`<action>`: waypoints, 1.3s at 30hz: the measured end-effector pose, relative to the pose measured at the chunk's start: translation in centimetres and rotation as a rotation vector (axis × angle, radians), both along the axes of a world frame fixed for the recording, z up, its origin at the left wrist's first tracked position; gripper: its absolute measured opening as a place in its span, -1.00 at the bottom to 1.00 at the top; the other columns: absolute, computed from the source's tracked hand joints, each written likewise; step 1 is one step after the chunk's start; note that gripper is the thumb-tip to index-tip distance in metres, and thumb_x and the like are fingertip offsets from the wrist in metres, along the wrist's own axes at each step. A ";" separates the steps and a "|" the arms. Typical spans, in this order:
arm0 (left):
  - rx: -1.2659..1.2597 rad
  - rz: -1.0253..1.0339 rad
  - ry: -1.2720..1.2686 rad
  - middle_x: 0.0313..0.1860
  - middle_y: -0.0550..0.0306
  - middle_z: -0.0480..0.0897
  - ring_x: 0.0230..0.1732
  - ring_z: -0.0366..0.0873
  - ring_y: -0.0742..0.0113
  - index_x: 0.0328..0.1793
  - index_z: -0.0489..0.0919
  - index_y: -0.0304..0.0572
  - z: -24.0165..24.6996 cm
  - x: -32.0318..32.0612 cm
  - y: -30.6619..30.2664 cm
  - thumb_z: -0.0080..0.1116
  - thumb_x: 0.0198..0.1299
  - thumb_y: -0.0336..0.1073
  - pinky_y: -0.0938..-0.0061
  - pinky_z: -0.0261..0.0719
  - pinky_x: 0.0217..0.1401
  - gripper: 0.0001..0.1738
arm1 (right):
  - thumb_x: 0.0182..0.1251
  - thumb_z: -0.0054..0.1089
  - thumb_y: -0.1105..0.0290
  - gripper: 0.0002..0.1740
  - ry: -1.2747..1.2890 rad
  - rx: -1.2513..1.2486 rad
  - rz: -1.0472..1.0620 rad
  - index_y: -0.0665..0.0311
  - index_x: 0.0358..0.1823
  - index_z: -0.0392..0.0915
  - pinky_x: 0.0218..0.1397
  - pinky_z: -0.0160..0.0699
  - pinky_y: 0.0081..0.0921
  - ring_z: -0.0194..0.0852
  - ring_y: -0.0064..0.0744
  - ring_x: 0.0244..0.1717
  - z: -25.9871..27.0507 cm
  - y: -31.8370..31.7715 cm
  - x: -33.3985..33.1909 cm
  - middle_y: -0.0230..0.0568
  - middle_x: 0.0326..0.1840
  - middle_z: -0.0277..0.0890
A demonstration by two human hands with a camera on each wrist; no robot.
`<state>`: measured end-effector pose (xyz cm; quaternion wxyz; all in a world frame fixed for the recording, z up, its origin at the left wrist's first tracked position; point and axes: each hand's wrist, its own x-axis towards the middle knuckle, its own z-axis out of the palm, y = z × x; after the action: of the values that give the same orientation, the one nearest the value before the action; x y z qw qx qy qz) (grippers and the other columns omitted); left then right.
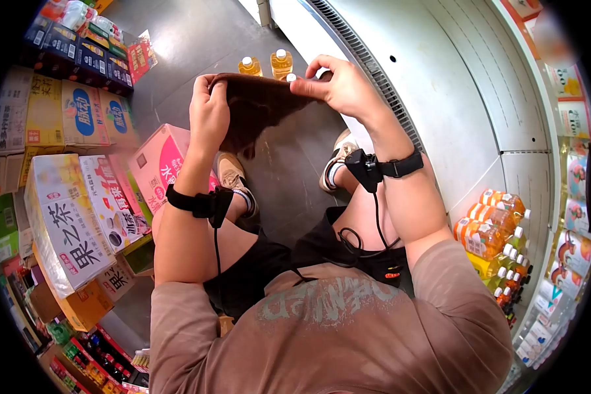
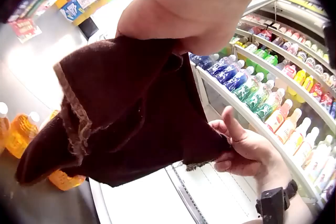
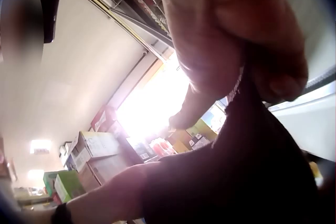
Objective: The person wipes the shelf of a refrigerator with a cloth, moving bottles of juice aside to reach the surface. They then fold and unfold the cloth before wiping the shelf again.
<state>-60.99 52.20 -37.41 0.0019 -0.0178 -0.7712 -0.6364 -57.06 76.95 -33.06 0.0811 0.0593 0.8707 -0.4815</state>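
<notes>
A dark brown cloth point(image 1: 256, 108) with a frayed edge is stretched between the two hands, above the floor and in front of the knees. The left hand point(image 1: 209, 115) grips its left end, fingers folded over the top edge. At the opposite corner the right hand point(image 1: 345, 90) pinches the fabric between thumb and fingers. Seen from the left wrist, the cloth point(image 2: 136, 113) hangs in loose folds, its ragged hem turned outward. In the right wrist view the brown fabric point(image 3: 231, 176) drops dark from the right fingers.
Bottles of yellow liquid point(image 1: 282, 64) stand on the grey floor point(image 1: 197, 39) beyond the cloth. A white refrigerated shelf unit point(image 1: 453, 92) runs along the right, with orange-labelled bottles point(image 1: 479, 238) at its lower end. Stacked drink cartons point(image 1: 69, 226) crowd the left.
</notes>
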 end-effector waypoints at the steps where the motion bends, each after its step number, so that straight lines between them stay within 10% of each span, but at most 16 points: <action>1: -0.010 0.008 -0.002 -0.13 0.16 0.60 -0.10 0.52 0.48 0.06 0.49 -0.34 0.4 0.1 0.0 -0.07 0.48 -0.31 0.57 0.51 0.05 -0.76 | 0.04 0.54 0.16 -0.58 0.002 0.014 0.061 0.25 -0.21 0.58 -0.15 0.52 -0.47 0.56 -0.43 -0.29 0.1 0.1 0.2 -0.26 -0.36 0.63; 6: -0.556 -0.186 -0.059 -0.19 -0.19 0.60 -0.12 0.63 0.01 0.22 0.23 -0.24 4.1 1.9 0.0 0.53 -0.19 -0.28 0.28 0.61 0.00 -0.14 | 0.07 0.41 0.28 -0.72 -0.018 0.283 0.197 0.22 -0.20 0.64 0.06 0.57 -0.31 0.62 -0.14 -0.09 -1.0 0.7 0.7 -0.11 -0.22 0.66; 9: -0.773 -0.279 0.097 -0.03 -0.38 0.47 -0.07 0.56 -0.36 0.21 0.23 -0.20 2.6 2.5 -0.3 0.29 -0.10 -0.48 0.10 0.56 0.07 -0.30 | 0.22 0.28 0.30 -0.81 -0.037 0.452 0.130 0.18 -0.18 0.70 0.18 0.54 -0.22 0.59 0.00 0.04 -0.6 0.6 0.8 0.01 -0.02 0.62; 17: -0.484 -0.055 0.304 -0.06 -0.20 0.39 -0.15 0.42 -0.20 -0.05 0.35 -0.30 4.1 2.9 -1.1 0.13 0.02 -0.52 0.21 0.50 -0.03 -0.66 | 0.31 0.23 0.33 -0.80 0.657 0.134 -0.198 0.34 -0.25 0.67 0.03 0.58 -0.24 0.62 0.01 -0.09 0.5 0.3 0.3 -0.04 -0.14 0.62; 19: -0.626 -0.106 0.444 -0.20 -0.20 0.45 -0.21 0.44 -0.17 -0.16 0.39 -0.35 3.0 1.7 -1.9 0.10 0.04 -0.50 0.21 0.50 -0.07 -0.77 | 0.35 0.17 0.30 -0.78 0.603 0.257 -0.139 0.32 -0.26 0.66 -0.02 0.58 -0.20 0.62 0.06 -0.13 -0.8 0.3 -0.3 0.02 -0.21 0.63; 21: -0.608 -0.132 0.068 -0.37 -0.20 0.48 -0.30 0.43 -0.17 -0.25 0.41 -0.39 2.7 1.3 -1.3 0.07 0.06 -0.49 0.20 0.49 -0.12 -0.86 | 0.36 0.15 0.31 -0.78 0.268 0.288 -0.083 0.32 -0.26 0.65 -0.06 0.57 -0.17 0.61 0.09 -0.16 -1.0 -0.1 0.1 0.04 -0.26 0.65; 24: -0.515 0.024 0.185 -0.42 -0.22 0.48 -0.33 0.45 -0.19 -0.29 0.41 -0.37 3.8 0.7 -1.1 0.06 0.03 -0.50 0.18 0.48 -0.15 -0.88 | 0.35 0.17 0.37 -0.83 0.796 0.181 -0.288 0.33 -0.21 0.65 -0.09 0.57 -0.18 0.61 0.11 -0.21 0.8 -0.9 0.1 0.02 -0.26 0.65; 28: -0.600 -0.018 0.328 -0.45 -0.12 0.39 -0.38 0.36 -0.01 -0.38 0.35 -0.33 1.7 1.5 -0.1 0.05 -0.03 -0.53 0.25 0.43 -0.23 -0.88 | 0.32 0.18 0.33 -0.79 0.239 0.313 -0.056 0.31 -0.17 0.64 -0.06 0.59 -0.12 0.63 0.11 -0.14 -1.2 0.3 0.3 0.08 -0.22 0.65; 32: -0.574 0.019 0.296 -0.41 -0.16 0.43 -0.31 0.42 -0.13 -0.38 0.34 -0.33 2.2 1.6 0.5 0.00 -0.05 -0.56 0.21 0.46 -0.18 -0.90 | 0.39 0.11 0.35 -0.82 0.743 0.262 -0.281 0.28 -0.27 0.62 -0.16 0.56 -0.05 0.59 0.16 -0.26 -0.3 -1.1 0.4 0.06 -0.31 0.61; 35: -0.576 0.009 0.163 -0.32 -0.24 0.51 -0.20 0.47 -0.28 -0.35 0.36 -0.35 2.2 2.7 1.5 -0.02 -0.02 -0.54 0.12 0.47 -0.06 -0.91 | 0.43 0.04 0.32 -0.80 0.279 0.366 -0.118 0.29 -0.23 0.57 -0.16 0.53 -0.02 0.58 0.19 -0.25 -2.7 -0.9 0.6 0.06 -0.30 0.62; 37: -0.527 0.108 0.210 -0.32 -0.25 0.51 -0.20 0.47 -0.30 -0.33 0.36 -0.35 4.1 2.2 1.2 0.00 -0.01 -0.52 0.12 0.47 -0.07 -0.89 | 0.40 0.06 0.31 -0.78 0.694 0.292 -0.349 0.31 -0.27 0.59 -0.15 0.54 -0.02 0.59 0.22 -0.21 0.0 -1.7 0.7 0.12 -0.30 0.62; 39: -0.536 -0.010 0.161 -0.37 -0.21 0.48 -0.29 0.43 -0.22 -0.32 0.34 -0.33 1.8 1.6 1.2 0.04 -0.02 -0.49 0.17 0.47 -0.12 -0.85 | 0.40 0.07 0.31 -0.77 0.494 0.375 -0.207 0.34 -0.27 0.58 -0.17 0.54 -0.02 0.60 0.20 -0.22 -1.7 -0.9 0.2 0.12 -0.28 0.63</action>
<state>-59.39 53.36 -35.61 0.0553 -0.0719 -0.9092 -0.4064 -56.85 76.07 -34.76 -0.1943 0.0425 0.9269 -0.3182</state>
